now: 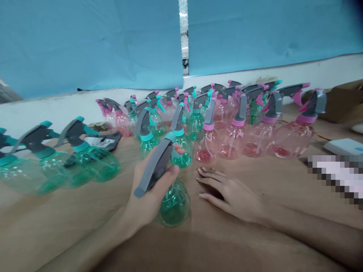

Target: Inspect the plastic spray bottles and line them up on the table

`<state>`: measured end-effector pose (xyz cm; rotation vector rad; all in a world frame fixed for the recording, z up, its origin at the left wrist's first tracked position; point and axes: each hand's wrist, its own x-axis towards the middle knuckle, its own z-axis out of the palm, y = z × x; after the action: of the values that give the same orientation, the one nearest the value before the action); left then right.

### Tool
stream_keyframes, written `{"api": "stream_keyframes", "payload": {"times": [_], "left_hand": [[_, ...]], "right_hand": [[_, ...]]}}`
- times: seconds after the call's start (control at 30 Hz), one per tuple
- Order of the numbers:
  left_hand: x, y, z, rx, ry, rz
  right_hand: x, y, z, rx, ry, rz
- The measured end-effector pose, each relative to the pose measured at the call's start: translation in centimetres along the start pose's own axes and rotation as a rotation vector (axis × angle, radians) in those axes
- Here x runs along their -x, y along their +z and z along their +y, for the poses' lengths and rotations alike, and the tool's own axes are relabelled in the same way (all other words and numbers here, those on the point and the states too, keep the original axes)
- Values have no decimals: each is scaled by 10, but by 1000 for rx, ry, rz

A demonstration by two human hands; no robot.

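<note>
My left hand (150,189) is wrapped round the neck of a green spray bottle (174,206) with a grey and teal trigger head. Its thumb lies along the near side, and the head points away from me. To the right, my right hand (229,190) rests on the table with its fingers stretched out and holds nothing. Just beyond it stands a pink spray bottle (206,145) with a grey head, in a row with several other pink ones. Another green spray bottle (183,151) stands right behind the held one.
Several green spray bottles (96,164) stand at the left. Many more pink and green ones crowd the back of the wooden table (113,219). A dark packet (106,141) lies behind the left group. A cardboard box (337,102) and a white device (344,146) are at the right.
</note>
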<state>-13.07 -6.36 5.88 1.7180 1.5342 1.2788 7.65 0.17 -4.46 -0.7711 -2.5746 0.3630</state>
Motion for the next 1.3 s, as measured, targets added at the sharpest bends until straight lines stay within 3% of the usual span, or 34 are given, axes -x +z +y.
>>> {"api": "stream_keyframes", "payload": {"times": [0.43, 0.6, 1.3], "left_hand": [[-3, -2, 12, 62, -12, 28], [-3, -3, 2, 2, -5, -43], [-2, 1, -3, -57, 14, 16]], "right_hand": [[0, 0, -1, 19, 3, -4], [0, 1, 0, 9, 0, 8], [0, 2, 0, 22, 7, 1]]}}
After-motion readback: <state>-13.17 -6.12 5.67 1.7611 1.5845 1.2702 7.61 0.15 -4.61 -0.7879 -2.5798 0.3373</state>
